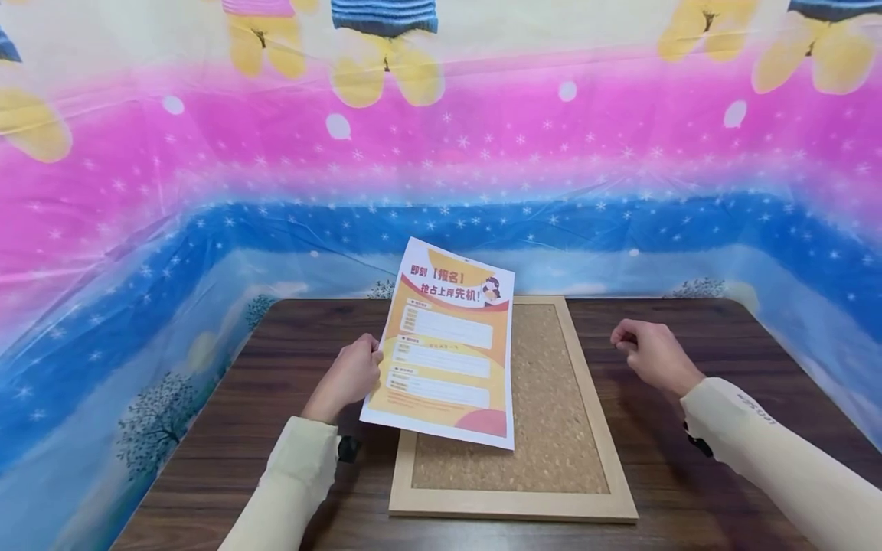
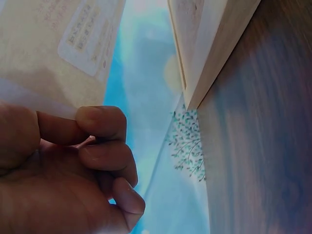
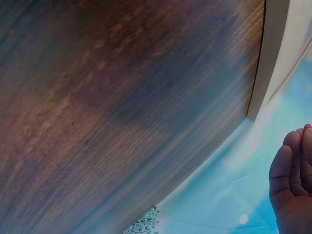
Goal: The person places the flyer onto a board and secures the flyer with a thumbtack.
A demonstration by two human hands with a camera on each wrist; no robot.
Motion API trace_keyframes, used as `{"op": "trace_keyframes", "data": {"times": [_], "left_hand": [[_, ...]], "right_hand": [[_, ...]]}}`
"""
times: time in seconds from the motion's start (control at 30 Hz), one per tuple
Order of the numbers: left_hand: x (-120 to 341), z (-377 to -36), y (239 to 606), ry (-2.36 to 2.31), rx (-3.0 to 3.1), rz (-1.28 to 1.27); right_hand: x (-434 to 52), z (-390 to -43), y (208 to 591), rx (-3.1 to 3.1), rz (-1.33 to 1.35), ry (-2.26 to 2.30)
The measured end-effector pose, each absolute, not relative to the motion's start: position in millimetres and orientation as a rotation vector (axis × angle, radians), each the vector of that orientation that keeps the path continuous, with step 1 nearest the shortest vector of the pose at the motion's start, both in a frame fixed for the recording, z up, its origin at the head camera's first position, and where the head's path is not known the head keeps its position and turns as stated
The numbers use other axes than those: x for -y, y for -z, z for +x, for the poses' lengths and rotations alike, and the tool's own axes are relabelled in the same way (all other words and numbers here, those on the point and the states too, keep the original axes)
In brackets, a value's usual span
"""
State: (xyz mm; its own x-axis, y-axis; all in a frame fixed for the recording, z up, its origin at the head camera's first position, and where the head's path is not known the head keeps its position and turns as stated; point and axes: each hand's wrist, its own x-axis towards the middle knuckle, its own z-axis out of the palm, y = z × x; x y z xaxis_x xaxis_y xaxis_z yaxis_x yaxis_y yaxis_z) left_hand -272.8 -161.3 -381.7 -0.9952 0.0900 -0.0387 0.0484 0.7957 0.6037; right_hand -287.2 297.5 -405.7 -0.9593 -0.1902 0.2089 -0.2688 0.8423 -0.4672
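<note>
My left hand [image 1: 351,371] pinches the left edge of a printed flyer [image 1: 448,329], orange and white with red Chinese lettering. The sheet hangs tilted above a wood-framed cork board [image 1: 551,405] and covers its upper left part. In the left wrist view, the thumb and index finger of the left hand [image 2: 73,161] meet at the paper's edge. To the right of the board, my right hand [image 1: 651,352] is held above the table. At its fingertips the right wrist view shows a small red piece [image 3: 307,126], pinched and mostly hidden; its kind I cannot tell.
The cork board lies flat on a dark wood-grain table [image 1: 241,428], one short end near the front edge. Behind and at both sides hangs a printed cloth [image 1: 482,168] in pink and blue. Black straps [image 1: 347,448] circle the wrists under pale sleeves.
</note>
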Motion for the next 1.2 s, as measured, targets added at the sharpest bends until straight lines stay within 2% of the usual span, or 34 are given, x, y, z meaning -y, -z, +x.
{"op": "trace_keyframes", "data": {"times": [0.37, 0.9, 1.2], "left_hand": [[141.8, -280.4, 394.3, -0.915, -2.893, 0.089], [104.3, -280.6, 404.9, -0.736, -2.921, 0.272], [89.9, -275.6, 401.4, -0.517, -2.899, 0.285]], "right_hand": [[-288.4, -291.5, 403.4, 2.846, 0.382, -0.792], [-287.0, -292.2, 404.9, 2.849, 0.420, -0.825], [-282.0, -294.7, 406.6, 2.846, 0.418, -0.824]]}}
